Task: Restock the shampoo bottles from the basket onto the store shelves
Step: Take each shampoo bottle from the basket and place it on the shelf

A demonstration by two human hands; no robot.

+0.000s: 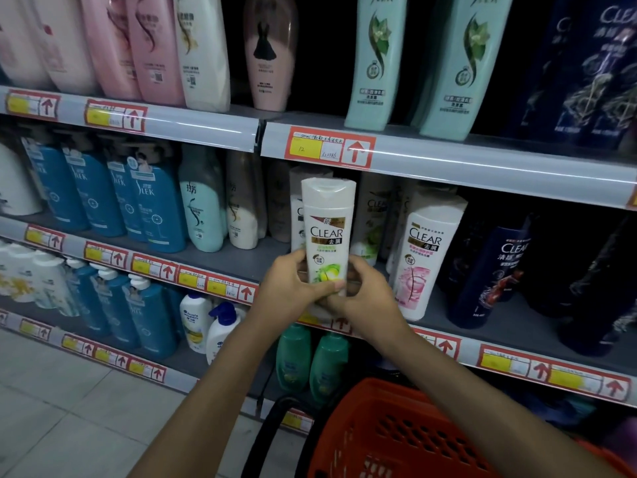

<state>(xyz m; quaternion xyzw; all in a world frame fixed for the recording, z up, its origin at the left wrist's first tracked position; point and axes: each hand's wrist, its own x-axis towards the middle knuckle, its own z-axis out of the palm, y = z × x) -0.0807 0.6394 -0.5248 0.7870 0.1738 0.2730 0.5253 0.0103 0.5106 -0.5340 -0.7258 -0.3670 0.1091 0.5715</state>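
A white Clear shampoo bottle (327, 232) with a green label stands upright in front of the middle shelf (517, 322). My left hand (293, 284) grips its lower part from the left, thumb across the front. My right hand (365, 294) holds the bottle's base from the right. Behind it on the shelf stand similar white Clear bottles, one with a pink label (424, 257) to the right. The orange basket (396, 432) with black handles hangs low at the bottom centre; what is inside it is hidden.
Dark blue Clear bottles (489, 270) fill the shelf's right side. Blue Slek bottles (151, 205) and pale ones stand to the left. Mint green bottles (375, 60) sit on the upper shelf. Green bottles (310, 360) occupy the lower shelf. Tiled floor (69, 408) lies at lower left.
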